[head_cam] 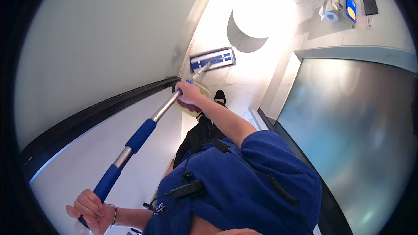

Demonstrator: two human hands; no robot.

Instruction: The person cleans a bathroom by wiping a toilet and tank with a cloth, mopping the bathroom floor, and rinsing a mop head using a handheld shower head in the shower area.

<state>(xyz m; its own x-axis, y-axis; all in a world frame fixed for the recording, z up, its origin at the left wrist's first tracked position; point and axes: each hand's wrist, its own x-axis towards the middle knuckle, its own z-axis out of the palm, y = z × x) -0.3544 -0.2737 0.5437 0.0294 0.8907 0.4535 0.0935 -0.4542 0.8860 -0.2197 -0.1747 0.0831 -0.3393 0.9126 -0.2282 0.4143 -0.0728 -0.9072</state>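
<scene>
A flat mop has a telescopic metal pole (165,107) with blue grips, running diagonally from lower left up to its head. My left hand (89,209), with a bracelet at the wrist, is closed around the top end of the pole. My right hand (187,93) grips the pole lower down, near the joint. The rectangular blue and white mop head (212,60) lies on the light tiled floor, close to the left wall and in front of the toilet. Partly behind my right hand is a yellowish container (203,88) with something dark reddish in it.
A white toilet (253,9) stands ahead in glare. On the right wall are a toilet roll holder (331,6), a blue and yellow packet (351,9) and a dark panel (369,2). A frosted glass panel (343,130) flanks the right; a dark frame (98,111) edges the left.
</scene>
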